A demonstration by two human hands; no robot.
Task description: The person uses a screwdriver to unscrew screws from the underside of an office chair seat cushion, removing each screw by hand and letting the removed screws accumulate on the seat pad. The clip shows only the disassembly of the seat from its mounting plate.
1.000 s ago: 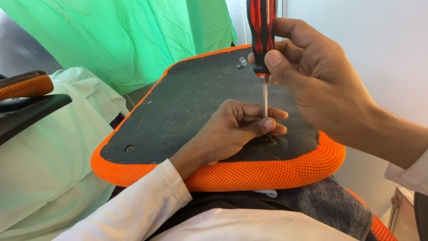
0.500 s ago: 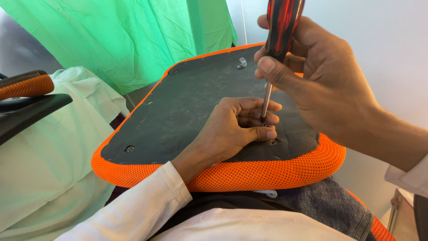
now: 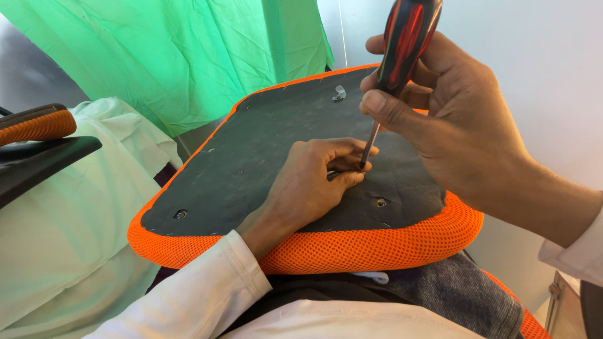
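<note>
Resting on the far-left edge, an orange armrest (image 3: 34,125) sits apart from the upturned seat cushion (image 3: 264,150) across the lap. The left hand (image 3: 314,182) lies on its dark underside, fingers (image 3: 344,179) narrowly pinching what looks like a small screw. Since a second ago the screwdriver (image 3: 396,56) has tilted from upright; its tip has left the insert hole (image 3: 380,202) and now meets those fingertips. Its long axis runs from the handle, far right, down-left. The right hand (image 3: 452,125) wraps the handle.

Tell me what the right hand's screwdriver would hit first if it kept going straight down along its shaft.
The right hand aims the screwdriver down at the left hand's fingers. The tip looks set on something small pinched there, with the dark seat panel just beneath; depth is unclear.
</note>
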